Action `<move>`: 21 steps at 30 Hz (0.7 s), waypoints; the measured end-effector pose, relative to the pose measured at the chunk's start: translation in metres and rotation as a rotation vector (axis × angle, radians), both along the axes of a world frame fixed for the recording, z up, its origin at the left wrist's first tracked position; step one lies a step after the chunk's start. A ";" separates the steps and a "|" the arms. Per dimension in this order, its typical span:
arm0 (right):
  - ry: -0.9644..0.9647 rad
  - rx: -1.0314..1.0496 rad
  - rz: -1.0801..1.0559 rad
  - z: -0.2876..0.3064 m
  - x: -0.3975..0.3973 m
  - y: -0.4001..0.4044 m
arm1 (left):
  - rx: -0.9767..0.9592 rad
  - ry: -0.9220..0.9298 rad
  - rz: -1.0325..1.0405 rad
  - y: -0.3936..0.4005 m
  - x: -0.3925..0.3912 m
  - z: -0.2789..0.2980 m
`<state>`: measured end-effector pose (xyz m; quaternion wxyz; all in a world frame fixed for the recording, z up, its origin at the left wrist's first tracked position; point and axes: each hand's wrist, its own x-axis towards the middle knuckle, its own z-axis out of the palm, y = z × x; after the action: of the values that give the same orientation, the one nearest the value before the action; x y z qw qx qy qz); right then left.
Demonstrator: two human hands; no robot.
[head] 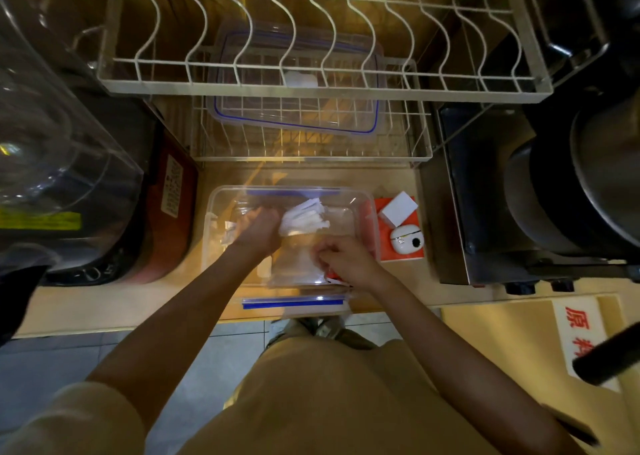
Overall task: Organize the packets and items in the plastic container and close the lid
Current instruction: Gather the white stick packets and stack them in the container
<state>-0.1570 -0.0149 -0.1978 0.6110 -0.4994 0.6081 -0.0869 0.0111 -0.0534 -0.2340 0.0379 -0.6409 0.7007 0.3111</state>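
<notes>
Inside a clear plastic container (367,212) on a wooden bench (114,302), both hands are at work. The left hand (258,227) reaches deep toward the far left of the container, fingers curled downward next to a fanned bundle of white packets (304,217); whether it is gripping them or only touching cannot be told, as the fingertips are hidden. The right hand (346,260) sits nearer the person, at the container's near right corner, fingers curled and seemingly pinching small packets, one with a red and white edge (334,278) showing beneath it.

The container's long side runs left to right across the person's body, directly in front of them, with blue clips on its far and near edges. The white packets lie between the two hands, closest to the left hand.

The lid (294,83), clear with a blue seal, rests on a wire dish rack (419,135) straight ahead, beyond the container and well apart from both hands. Reaching it would likely mean stretching forward under the upper rack; neither hand is clearly nearer.

Just right of the container lie a small white box (398,208) and a white earbud case (407,239) on an orange card (412,224).
</notes>
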 end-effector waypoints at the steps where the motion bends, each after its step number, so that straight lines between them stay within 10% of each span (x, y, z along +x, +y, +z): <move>1: -0.018 -0.009 -0.025 0.002 -0.001 0.001 | -0.003 0.032 0.024 -0.001 0.000 0.002; 11: -0.328 -0.115 -0.091 0.057 0.017 -0.016 | 0.301 0.823 0.071 0.008 -0.003 0.070; 21: -0.250 -0.343 -0.302 0.056 0.064 -0.022 | -0.063 0.810 0.302 0.023 0.012 0.037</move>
<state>-0.0925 -0.0368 -0.1419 0.5681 -0.4845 0.5718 -0.3400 0.0233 -0.0308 -0.1970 -0.3057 -0.5631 0.5664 0.5182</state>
